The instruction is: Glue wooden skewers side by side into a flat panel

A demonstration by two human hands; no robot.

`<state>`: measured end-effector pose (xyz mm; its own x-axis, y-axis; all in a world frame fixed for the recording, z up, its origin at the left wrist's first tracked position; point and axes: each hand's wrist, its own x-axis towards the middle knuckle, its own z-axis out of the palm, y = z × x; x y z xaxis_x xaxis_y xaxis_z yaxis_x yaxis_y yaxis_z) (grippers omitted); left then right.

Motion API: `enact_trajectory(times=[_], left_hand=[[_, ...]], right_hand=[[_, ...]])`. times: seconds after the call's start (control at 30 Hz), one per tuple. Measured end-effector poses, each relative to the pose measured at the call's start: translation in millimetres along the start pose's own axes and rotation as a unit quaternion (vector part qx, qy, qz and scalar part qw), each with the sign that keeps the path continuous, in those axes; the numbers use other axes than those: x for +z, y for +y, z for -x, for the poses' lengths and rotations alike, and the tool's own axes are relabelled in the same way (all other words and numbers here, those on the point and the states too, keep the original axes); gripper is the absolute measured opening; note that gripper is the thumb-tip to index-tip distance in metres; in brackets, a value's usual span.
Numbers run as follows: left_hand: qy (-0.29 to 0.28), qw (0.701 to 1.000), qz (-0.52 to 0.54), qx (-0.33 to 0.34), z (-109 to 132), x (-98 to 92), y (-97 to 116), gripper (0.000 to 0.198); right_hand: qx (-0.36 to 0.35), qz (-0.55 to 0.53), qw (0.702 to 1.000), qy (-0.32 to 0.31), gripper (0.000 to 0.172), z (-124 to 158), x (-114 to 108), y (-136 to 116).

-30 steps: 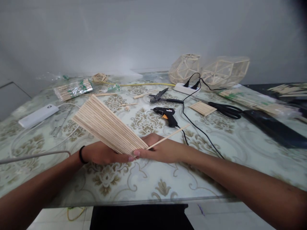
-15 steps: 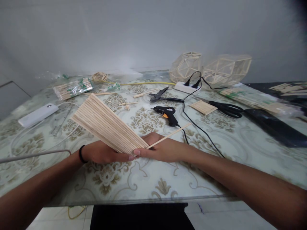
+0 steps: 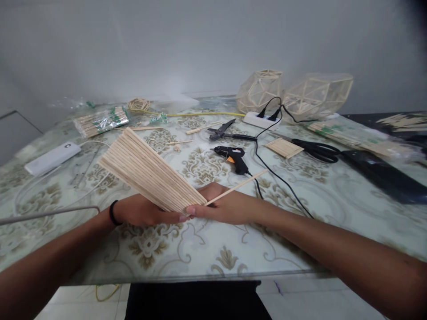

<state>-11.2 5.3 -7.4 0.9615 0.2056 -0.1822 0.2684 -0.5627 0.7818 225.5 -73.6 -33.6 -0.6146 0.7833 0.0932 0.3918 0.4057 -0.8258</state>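
A flat panel of thin wooden sticks (image 3: 150,171), laid side by side, slants up to the left above the table. My left hand (image 3: 145,211) grips its lower edge, thumb on top and the other fingers hidden beneath. At the panel's near right end, my right hand (image 3: 223,204) pinches one loose stick (image 3: 238,186) against the end edge, with the stick pointing up to the right. Both thumbs nearly meet at the panel's lower corner. Beyond my right hand lies a black glue gun (image 3: 231,158) with an orange trigger.
Cutting pliers (image 3: 230,132), a small stick panel (image 3: 283,147), scissors (image 3: 316,150) and a black phone-like slab (image 3: 383,175) lie to the right. Farther back are a power strip (image 3: 262,120) and stick-frame shapes (image 3: 260,91). Bagged sticks (image 3: 102,122) and a white power bank (image 3: 52,158) lie left.
Both hands keep the same hold on the panel and stick. The view has shifted very slightly; nothing else has visibly moved.
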Motion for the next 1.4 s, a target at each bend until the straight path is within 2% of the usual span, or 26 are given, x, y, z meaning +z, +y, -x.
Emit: enact_trajectory(times=[0.43,0.73,0.97,1.23,1.4], left_hand=[[0.013,1.0,0.004,0.005,-0.2,0.8,-3.2,0.043],[0.019,1.0,0.004,-0.022,-0.5,0.8,0.8,0.044],[0.003,0.999,-0.013,-0.05,0.3,0.3,1.1,0.05],[0.013,1.0,-0.011,-0.008,-0.9,0.8,-2.0,0.047],[0.009,1.0,-0.01,-0.004,-0.5,1.2,-3.3,0.047]], right_hand=[[-0.002,0.008,1.0,-0.005,0.051,-0.1,-0.5,1.0],[0.004,0.013,1.0,0.006,0.056,0.7,-1.0,-0.4],[-0.003,0.01,1.0,-0.002,0.056,0.4,-0.7,1.6],[0.011,0.02,1.0,-0.006,0.055,1.3,-1.9,-1.1],[0.008,0.002,1.0,-0.003,0.055,1.5,-1.7,-0.8]])
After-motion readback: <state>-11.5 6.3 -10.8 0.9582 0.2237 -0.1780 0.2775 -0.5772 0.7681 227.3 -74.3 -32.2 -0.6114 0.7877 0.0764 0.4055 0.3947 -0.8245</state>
